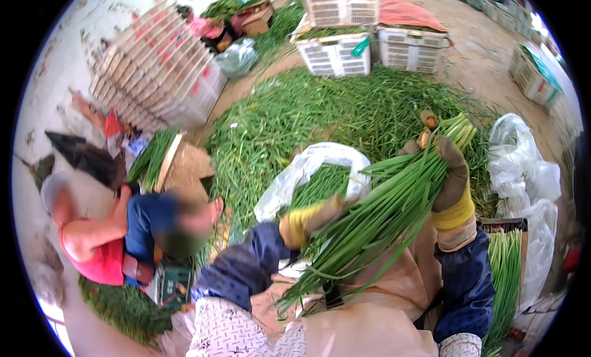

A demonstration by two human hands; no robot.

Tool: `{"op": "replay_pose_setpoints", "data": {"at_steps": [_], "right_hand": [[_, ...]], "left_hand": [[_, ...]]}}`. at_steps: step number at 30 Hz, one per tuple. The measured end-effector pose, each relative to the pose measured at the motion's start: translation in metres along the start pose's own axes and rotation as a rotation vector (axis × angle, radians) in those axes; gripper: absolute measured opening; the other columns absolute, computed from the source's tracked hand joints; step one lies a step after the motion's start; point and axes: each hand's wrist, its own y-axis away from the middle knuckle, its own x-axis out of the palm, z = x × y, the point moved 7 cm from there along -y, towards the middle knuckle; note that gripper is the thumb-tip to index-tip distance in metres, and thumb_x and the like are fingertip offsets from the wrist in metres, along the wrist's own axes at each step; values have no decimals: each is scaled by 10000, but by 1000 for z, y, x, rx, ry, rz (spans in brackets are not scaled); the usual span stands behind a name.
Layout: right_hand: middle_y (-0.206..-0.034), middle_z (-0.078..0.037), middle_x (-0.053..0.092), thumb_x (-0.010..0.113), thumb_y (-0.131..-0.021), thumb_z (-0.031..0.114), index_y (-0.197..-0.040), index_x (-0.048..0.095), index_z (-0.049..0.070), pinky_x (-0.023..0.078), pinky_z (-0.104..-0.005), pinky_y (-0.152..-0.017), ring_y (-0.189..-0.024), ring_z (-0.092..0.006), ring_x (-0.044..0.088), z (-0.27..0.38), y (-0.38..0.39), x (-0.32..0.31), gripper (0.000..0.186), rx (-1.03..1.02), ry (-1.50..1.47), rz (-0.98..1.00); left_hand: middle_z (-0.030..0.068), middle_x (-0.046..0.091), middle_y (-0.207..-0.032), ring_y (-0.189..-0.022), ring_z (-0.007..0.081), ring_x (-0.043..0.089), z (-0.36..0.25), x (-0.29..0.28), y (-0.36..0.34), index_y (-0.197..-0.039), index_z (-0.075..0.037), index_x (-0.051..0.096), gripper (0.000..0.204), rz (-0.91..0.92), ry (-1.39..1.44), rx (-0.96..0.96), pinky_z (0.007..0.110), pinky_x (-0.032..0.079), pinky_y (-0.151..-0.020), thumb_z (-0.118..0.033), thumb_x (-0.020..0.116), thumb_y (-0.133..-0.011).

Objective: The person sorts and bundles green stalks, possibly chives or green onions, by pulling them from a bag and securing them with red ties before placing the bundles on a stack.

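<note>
- So the right hand is clamped around a bunch of long green stalks, up near the pale stem ends. It's in a brownish glove with a yellow cuff.
- The bunch is up off the ground, running slantwise across the front of the person's beige apron: stem ends at the upper right, leafy tips hanging down at the lower left.
- Left hand, also gloved with a yellow cuff, sits at the left side of the leaves. Its fingers are blurry, so no way to tell if they're closed on any of them or just touching. The two hands are well apart, btw.
- Just beyond the left hand there's a white plastic bag, mouth open, with more green stalks in it.
- Loose greens cover a big patch of ground all around that bag, basically a carpet of the stuff.
- By the right forearm there's a dark-rimmed crate packed with stalks, and some clear plastic bags lie next to it.
- At the far edge of the greens stand white crates, with a tall leaning stack of crates off to the left.
- A co-worker in a red top and blue trousers sits at the left.
</note>
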Motion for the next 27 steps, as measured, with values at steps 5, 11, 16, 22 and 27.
{"op": "replay_pose_setpoints", "data": {"at_steps": [5, 11, 16, 22, 27], "right_hand": [[-1085, -158, 571, 523, -911, 419, -1125, 558, 56, 504, -467, -840, -989, -304, 573, 11, 22, -1, 423, -120, -42, -201], [-1096, -128, 643, 461, -934, 476, -1220, 545, 58, 536, -455, -832, -943, -293, 651, 35, 32, -39, 513, -102, -79, -313], [-1150, -154, 636, 434, -955, 448, -1289, 504, 25, 480, -448, -939, -1054, -318, 609, 49, 21, -62, 543, -93, -135, -88], [-1084, -159, 641, 462, -962, 369, -1199, 558, 29, 517, -446, -874, -982, -300, 632, 58, 38, -126, 426, -80, -72, -311], [-678, 7, 518, 564, -927, 193, -1258, 474, 33, 449, -257, -609, -650, -117, 534, 89, 63, -197, 379, -106, -103, -594]], "left_hand": [[143, 551, -1286, -1193, 220, 509, 33, 71, 35, -1379, -27, 407, 749, 275, 111, -373, 317, 368, -1034, 42, 720, -702], [56, 591, -1196, -1061, 113, 520, 42, 71, 39, -1327, -18, 458, 744, 165, -150, -689, 256, 418, -915, 0, 778, -656], [66, 606, -1188, -1035, 116, 547, 51, 64, 30, -1281, -18, 510, 658, 61, -151, -601, 283, 456, -902, -40, 776, -680], [56, 655, -1060, -906, 109, 576, 35, 62, 17, -1224, -28, 573, 525, -46, -278, -737, 290, 484, -806, -104, 749, -735], [37, 656, -1022, -865, 84, 573, 56, 42, 42, -1199, -17, 591, 476, -198, -61, -857, 260, 483, -759, -164, 741, -772]]}}
